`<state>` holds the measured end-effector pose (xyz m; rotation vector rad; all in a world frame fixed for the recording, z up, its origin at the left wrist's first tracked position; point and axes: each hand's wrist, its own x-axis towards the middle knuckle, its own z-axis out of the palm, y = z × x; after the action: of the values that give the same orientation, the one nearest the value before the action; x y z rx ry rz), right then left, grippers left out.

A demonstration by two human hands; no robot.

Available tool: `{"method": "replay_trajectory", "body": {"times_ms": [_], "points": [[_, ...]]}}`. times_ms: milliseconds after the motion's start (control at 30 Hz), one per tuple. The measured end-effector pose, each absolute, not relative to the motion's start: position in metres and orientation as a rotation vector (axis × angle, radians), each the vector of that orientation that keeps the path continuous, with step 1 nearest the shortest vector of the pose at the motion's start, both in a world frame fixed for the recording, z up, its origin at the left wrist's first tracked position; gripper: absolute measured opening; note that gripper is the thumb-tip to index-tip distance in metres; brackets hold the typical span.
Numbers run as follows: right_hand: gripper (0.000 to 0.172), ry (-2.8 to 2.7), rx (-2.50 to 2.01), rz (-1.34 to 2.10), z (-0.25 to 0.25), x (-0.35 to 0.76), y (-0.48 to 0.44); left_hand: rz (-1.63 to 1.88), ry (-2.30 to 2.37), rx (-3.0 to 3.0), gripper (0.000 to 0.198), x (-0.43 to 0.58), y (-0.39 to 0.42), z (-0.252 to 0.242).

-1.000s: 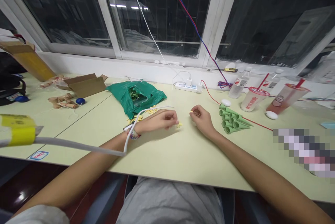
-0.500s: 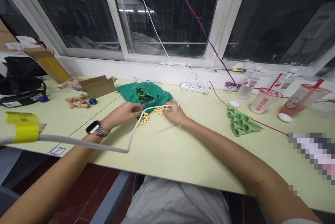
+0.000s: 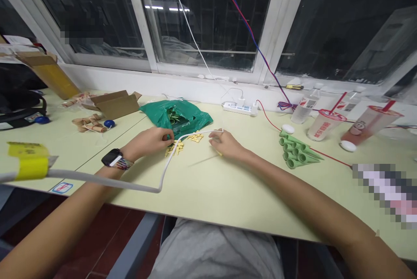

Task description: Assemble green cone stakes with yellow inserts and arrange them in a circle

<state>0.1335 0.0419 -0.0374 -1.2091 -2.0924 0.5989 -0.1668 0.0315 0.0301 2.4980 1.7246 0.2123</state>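
Observation:
My left hand is beside the front left of a torn green plastic bag, its fingers pinched together; whatever they hold is hidden. Small yellow pieces lie loose on the table just right of these fingers, and more yellow pieces lie in front of the bag. To the right of them is my right hand, its fingers curled toward the thumb, with any held thing too small to make out. Through the bag's opening green parts show. A white cable crosses the view in front of my hands.
Green cones lie grouped at the right, near cups and bottles. A power strip sits by the wall. On the left are a cardboard box, wooden pieces and a blue ball.
My right hand has drawn back to the right, away from the yellow pieces and the bag. My left hand stays by the bag. The view has shifted slightly.

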Motion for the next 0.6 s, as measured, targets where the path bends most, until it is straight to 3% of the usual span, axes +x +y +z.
{"method": "replay_trajectory", "body": {"times_ms": [267, 600], "points": [[0.015, -2.252, -1.195, 0.428, -0.037, 0.179, -0.006, 0.210, 1.661, 2.519, 0.024, -0.163, 0.029, 0.036], [0.024, -2.148, -1.079, 0.425, -0.045, 0.187, -0.011, 0.249, 1.792, 2.604, 0.025, -0.156, 0.018, 0.045]]}}
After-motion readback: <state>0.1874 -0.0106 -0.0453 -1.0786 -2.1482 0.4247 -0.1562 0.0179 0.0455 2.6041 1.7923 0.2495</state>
